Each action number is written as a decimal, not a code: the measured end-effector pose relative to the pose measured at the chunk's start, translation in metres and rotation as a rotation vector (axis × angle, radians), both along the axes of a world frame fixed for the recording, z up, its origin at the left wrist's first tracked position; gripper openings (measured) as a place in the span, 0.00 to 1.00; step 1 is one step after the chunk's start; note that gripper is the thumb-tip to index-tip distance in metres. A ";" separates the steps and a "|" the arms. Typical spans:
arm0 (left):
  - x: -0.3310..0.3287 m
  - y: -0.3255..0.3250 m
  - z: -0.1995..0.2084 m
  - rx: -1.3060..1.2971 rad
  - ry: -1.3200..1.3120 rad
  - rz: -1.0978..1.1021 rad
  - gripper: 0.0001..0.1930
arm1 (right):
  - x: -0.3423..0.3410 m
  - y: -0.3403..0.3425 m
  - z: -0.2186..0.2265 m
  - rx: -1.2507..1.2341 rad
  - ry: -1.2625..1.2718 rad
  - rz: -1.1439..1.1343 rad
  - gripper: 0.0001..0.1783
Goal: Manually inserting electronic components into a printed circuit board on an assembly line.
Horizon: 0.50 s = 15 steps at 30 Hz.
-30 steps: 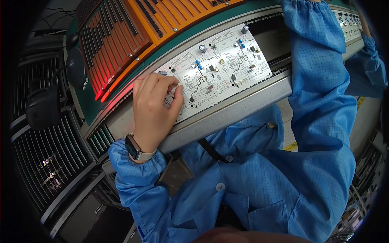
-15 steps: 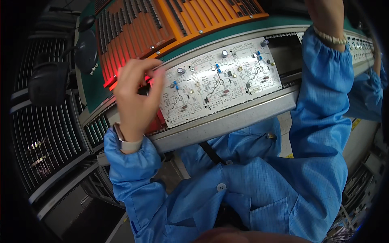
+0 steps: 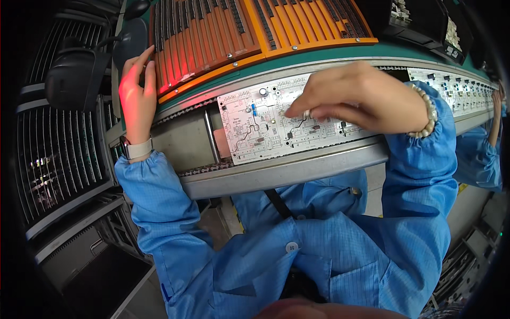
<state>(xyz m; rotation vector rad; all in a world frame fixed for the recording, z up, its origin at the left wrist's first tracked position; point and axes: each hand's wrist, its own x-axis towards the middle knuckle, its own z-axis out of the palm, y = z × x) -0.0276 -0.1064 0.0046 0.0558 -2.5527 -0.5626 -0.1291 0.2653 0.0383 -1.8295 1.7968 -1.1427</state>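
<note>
My right hand (image 3: 361, 98) reaches over a white circuit board (image 3: 245, 141), its thumb and fingers pinched low against the board's surface. A small white component (image 3: 306, 114) shows among those fingers, partly hidden by them. The board carries blue and black parts and round capacitors, and my hand covers much of its right half. My left hand (image 3: 139, 98) is beside the left edge of an orange slotted rack (image 3: 247, 65), thumb and forefinger apart, lit red in places. I see nothing held in it. Black components line the rack's slots.
The board sits on a metal-railed conveyor (image 3: 287, 173) with chain edges. Another populated board (image 3: 451, 87) lies farther right, near a co-worker's blue sleeve (image 3: 481, 154). Black bins (image 3: 419, 26) with small parts stand at the back right; a dark device (image 3: 71, 87) is at left.
My left hand has moved from the board's left end to the rack's left edge. My right hand has come down from the far right onto the board. The board appears farther right.
</note>
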 end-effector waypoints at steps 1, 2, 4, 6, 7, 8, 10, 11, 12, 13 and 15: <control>-0.001 -0.001 0.000 0.003 -0.002 0.001 0.14 | 0.002 -0.002 -0.005 0.024 0.007 0.019 0.12; -0.002 -0.002 -0.001 -0.007 -0.029 0.014 0.14 | 0.003 -0.004 -0.009 0.027 0.006 0.021 0.12; -0.002 -0.004 -0.002 -0.005 -0.060 0.021 0.14 | 0.004 -0.007 -0.014 0.086 -0.032 0.078 0.12; -0.001 -0.008 -0.002 -0.027 -0.070 0.025 0.15 | 0.005 -0.010 -0.016 0.154 -0.080 0.094 0.10; 0.000 -0.011 -0.004 -0.030 -0.075 0.025 0.16 | 0.006 -0.013 -0.018 0.187 -0.078 0.091 0.09; 0.001 -0.013 -0.006 -0.022 -0.081 0.025 0.16 | 0.008 -0.015 -0.022 0.220 -0.075 0.089 0.08; 0.000 -0.016 -0.006 -0.067 -0.070 0.031 0.16 | 0.015 -0.019 -0.027 0.179 -0.050 0.036 0.07; -0.001 -0.018 -0.006 -0.066 -0.091 0.023 0.17 | 0.017 -0.020 -0.027 0.156 0.002 0.007 0.06; 0.000 -0.021 -0.006 -0.061 -0.095 0.025 0.17 | 0.019 -0.021 -0.028 0.130 0.054 -0.016 0.06; 0.001 -0.023 -0.005 -0.078 -0.100 0.017 0.17 | 0.022 -0.021 -0.029 0.131 0.025 -0.053 0.06; 0.002 -0.024 -0.009 -0.123 -0.042 -0.027 0.17 | 0.027 -0.021 -0.026 0.198 0.016 -0.060 0.06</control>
